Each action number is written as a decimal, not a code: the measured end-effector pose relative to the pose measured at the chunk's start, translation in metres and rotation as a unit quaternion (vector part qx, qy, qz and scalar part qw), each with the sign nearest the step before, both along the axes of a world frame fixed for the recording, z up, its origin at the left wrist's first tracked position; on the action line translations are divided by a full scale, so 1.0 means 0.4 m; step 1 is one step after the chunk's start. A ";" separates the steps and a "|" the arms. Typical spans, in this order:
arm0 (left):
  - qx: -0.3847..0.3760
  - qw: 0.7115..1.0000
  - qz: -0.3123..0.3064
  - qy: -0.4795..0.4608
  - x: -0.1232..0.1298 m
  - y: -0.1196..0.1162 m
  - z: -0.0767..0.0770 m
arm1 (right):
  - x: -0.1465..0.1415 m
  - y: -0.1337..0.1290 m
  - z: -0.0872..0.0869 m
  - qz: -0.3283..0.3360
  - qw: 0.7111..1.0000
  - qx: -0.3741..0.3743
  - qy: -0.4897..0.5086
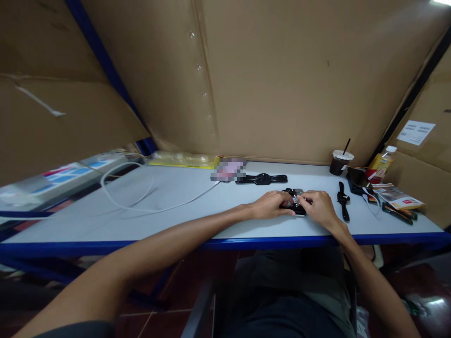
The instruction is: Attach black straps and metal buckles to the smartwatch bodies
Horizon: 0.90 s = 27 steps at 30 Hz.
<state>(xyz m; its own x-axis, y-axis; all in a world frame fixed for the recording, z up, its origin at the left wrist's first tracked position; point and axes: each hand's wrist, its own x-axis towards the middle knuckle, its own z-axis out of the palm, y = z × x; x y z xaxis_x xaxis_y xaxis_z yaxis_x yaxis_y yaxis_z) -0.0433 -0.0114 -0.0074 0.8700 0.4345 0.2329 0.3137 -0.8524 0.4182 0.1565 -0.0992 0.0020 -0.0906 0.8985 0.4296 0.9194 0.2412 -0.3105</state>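
Note:
My left hand (270, 205) lies at the left side of a small black object with a shiny metal plate (299, 209), its fingers closed on that edge. From the right, my right hand (321, 206) pinches the same object near its middle. Both hands cover much of it, so its exact kind is hidden. Just right of my right hand lies a black two-handled tool like a spokeshave (343, 202). Behind my hands rest black winged tool bodies (262, 179), side by side on the white table (183, 192).
A phone-like blurred item (229, 169) with a white cable (176, 204) lies at the back. To the right stand a lidded drink cup (340, 163), a yellow bottle (382, 164), a black box (357, 180) and packets (401, 196). Cardboard walls (282, 84) enclose the table.

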 end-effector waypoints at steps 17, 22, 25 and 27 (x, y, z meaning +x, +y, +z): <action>0.001 1.000 -0.008 -0.002 0.000 0.001 0.000 | -0.002 -0.002 0.003 -0.010 1.000 -0.012 -0.004; -0.004 1.000 -0.008 0.000 0.001 0.004 -0.004 | -0.004 -0.002 0.004 -0.011 0.999 -0.023 -0.020; -0.004 1.000 -0.006 0.001 0.001 0.005 -0.005 | -0.008 -0.004 0.005 0.022 0.999 -0.028 0.006; -0.001 1.000 -0.006 0.001 0.000 0.004 -0.003 | -0.008 -0.005 0.004 0.035 0.999 -0.025 0.020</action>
<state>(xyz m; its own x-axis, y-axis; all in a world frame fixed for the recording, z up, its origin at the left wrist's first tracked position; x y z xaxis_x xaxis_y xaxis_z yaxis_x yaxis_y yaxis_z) -0.0432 -0.0096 -0.0086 0.8752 0.4251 0.2308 0.3045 -0.8549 0.4200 0.1534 -0.1012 0.0038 -0.1373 0.9110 0.3889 0.8879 0.2872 -0.3593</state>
